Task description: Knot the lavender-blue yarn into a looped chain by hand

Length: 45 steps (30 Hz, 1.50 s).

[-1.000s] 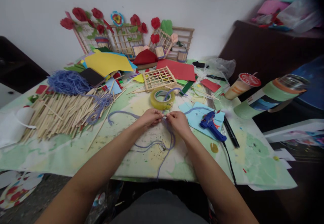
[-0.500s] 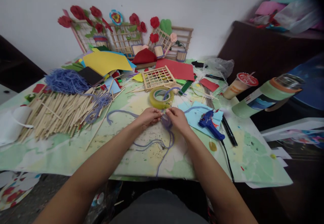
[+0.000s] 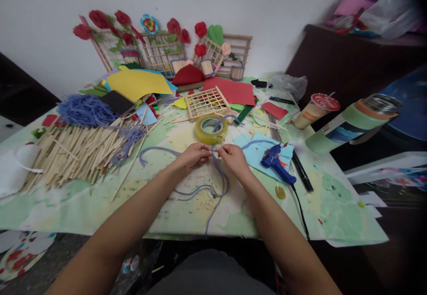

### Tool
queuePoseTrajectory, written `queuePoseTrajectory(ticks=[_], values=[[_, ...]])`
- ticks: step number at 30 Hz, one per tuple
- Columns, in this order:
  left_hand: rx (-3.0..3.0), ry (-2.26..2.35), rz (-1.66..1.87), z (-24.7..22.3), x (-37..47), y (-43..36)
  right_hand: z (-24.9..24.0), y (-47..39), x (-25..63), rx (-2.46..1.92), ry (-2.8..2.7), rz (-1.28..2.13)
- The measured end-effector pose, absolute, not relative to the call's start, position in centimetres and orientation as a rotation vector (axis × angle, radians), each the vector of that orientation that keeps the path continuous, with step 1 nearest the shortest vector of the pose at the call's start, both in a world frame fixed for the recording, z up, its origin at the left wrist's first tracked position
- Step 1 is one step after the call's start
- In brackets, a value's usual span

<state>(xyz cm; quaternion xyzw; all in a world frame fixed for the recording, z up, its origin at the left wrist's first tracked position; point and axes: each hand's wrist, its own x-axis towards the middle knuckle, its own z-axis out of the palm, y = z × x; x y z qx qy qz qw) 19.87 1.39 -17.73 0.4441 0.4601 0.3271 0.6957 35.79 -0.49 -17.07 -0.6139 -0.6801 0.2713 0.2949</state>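
My left hand (image 3: pixel 197 155) and my right hand (image 3: pixel 231 156) are close together at the middle of the table, each pinching blue-purple yarn (image 3: pixel 218 168) between thumb and fingers. Loose strands hang from between them and spread over the tabletop toward the front edge. One strand runs out left past my left wrist, another right across light blue paper (image 3: pixel 248 146). Just beyond my fingertips lies a roll of clear yellowish tape (image 3: pixel 211 129), with a piece of yarn curling over it.
Wooden sticks (image 3: pixel 80 152) and a yarn heap (image 3: pixel 85 109) lie left. A blue glue gun (image 3: pixel 278 163), a cup (image 3: pixel 315 110) and a green bottle (image 3: pixel 350 123) stand or lie right. Behind are a stick lattice (image 3: pixel 207 102), coloured paper (image 3: pixel 138 82) and paper flowers (image 3: pixel 123 18).
The dark bunch of yarn below my fingers now shows as separate hanging strands. Both hands stay nearly in place, and the view has shifted slightly.
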Motion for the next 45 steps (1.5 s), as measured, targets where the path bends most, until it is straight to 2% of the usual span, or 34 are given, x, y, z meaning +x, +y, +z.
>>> queuePoseTrajectory(ticks=[7,13,15,20,21,23,24,27,29,33,40,45], values=[[0.972,1.064,0.770,-17.7,20.2,1.1,-15.9,-3.2,34.0,-1.534,-2.321,0.565],[0.941,0.961,0.758,-17.5,19.8,1.2,-15.8,-4.3,33.1,-1.538,-2.504,0.500],[0.950,0.999,0.771,-17.7,19.7,1.2,-14.6,-4.8,33.3,-1.302,-2.594,0.716],[0.952,1.009,0.749,-18.1,19.6,1.2,-9.8,-5.5,35.2,-0.031,-2.631,1.920],[0.950,1.003,0.748,-18.1,19.6,1.2,-9.4,-5.4,35.7,0.103,-2.585,2.084],[0.953,0.995,0.751,-18.0,19.6,1.1,-9.7,-4.8,36.4,-0.083,-2.439,2.134],[0.954,0.993,0.753,-18.0,19.6,1.1,-10.4,-4.3,36.5,-0.364,-2.318,1.996],[0.953,0.983,0.753,-17.8,19.7,1.1,-14.1,-2.4,36.1,-1.205,-1.850,1.229],[0.949,0.967,0.750,-17.8,19.7,1.1,-16.6,-1.3,35.3,-1.369,-1.633,0.999],[0.929,0.943,0.766,-17.8,19.7,1.2,-19.1,-0.3,33.5,-1.322,-1.464,1.103],[0.954,0.954,0.693,-17.5,19.4,1.3,-18.4,-0.6,33.3,-1.465,-1.312,1.388],[0.980,1.024,0.657,-17.4,19.3,1.3,-18.3,-0.6,34.5,-1.522,-1.585,1.255]])
